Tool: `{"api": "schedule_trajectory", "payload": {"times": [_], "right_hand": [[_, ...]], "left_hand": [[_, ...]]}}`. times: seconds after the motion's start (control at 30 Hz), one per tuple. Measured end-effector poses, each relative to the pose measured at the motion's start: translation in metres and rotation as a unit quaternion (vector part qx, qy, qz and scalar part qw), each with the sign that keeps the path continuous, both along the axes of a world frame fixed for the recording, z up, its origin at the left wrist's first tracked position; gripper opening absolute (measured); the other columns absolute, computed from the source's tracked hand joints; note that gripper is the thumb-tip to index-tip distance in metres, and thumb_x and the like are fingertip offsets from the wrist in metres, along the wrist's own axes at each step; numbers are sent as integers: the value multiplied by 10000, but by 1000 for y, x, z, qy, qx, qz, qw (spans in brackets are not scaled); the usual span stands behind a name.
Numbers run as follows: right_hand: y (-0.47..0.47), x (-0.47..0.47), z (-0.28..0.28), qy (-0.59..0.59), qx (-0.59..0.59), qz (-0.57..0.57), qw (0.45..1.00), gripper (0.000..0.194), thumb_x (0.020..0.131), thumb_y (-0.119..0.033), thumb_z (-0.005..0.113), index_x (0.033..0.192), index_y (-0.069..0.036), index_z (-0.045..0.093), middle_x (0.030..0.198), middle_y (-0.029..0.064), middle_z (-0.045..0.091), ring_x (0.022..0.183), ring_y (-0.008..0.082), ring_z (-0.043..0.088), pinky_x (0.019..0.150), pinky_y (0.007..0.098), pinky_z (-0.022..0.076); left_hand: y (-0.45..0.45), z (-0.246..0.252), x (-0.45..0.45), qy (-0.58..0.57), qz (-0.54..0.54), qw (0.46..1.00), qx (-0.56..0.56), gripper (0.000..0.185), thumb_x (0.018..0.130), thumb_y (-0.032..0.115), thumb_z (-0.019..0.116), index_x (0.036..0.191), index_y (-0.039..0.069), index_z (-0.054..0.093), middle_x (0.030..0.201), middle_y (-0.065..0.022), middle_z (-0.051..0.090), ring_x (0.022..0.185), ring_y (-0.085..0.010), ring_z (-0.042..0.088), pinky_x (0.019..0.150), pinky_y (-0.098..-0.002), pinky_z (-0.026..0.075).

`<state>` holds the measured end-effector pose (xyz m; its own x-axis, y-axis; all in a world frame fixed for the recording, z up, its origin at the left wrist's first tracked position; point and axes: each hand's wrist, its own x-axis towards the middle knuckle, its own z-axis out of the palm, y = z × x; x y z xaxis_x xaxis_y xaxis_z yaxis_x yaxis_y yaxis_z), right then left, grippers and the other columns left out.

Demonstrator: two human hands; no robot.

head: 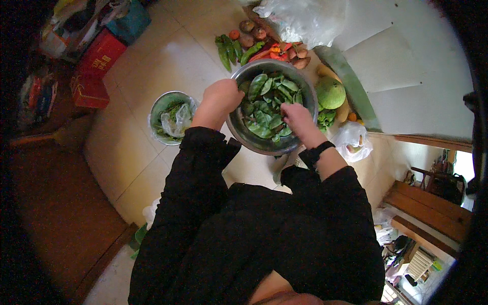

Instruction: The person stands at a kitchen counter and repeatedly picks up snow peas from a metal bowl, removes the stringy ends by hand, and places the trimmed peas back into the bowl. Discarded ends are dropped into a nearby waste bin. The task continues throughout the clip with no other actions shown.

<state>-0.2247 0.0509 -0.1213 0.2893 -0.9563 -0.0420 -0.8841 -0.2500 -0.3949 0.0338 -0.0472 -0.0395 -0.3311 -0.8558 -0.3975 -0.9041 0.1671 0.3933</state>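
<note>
In front of me is a round stainless steel basin [310, 89] holding loose green leaves [263, 118]. My left hand [223, 95] is closed over the basin's left rim, its fingertips reaching inside. Above the leaves, on the right side of the basin, my right hand [299, 118] has its fingers curled downward. Those fingertips meet the greens, but whether a leaf is pinched between them is hidden. A dark band circles my right wrist.
Green peppers [227, 51] and root vegetables [248, 38] lie beyond the basin. A round green melon or gourd [331, 92] and a white plastic bag [352, 142] sit to the right. Leftward stands a lined bin [153, 114] with plant scraps. Red boxes [91, 91] are farther left.
</note>
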Motion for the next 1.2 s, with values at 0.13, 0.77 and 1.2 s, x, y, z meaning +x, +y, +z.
{"api": "schedule_trajectory", "payload": {"times": [0.13,0.77,1.2], "right_hand": [[-2,-1,39,-342,79,-240,905,254,785,-37,674,1018,-32,572,843,60,649,751,206,608,641,308,477],[9,21,79,-656,6,-361,663,366,805,-42,715,1135,-31,555,1113,81,629,948,222,615,840,331,497],[11,24,101,-39,-143,-76,986,209,746,-117,686,950,-150,654,905,23,649,955,247,598,1053,558,291]], "left_hand": [[6,1,-8,40,-38,998,14,297,842,295,624,984,40,676,927,-205,674,892,-382,644,778,-464,505],[34,15,-55,323,-93,942,-19,201,861,219,639,926,31,667,795,-176,633,749,-328,629,669,-399,485],[43,9,-62,289,-194,917,-194,114,816,152,624,811,46,581,777,-148,585,776,-377,600,672,-469,495]]}}
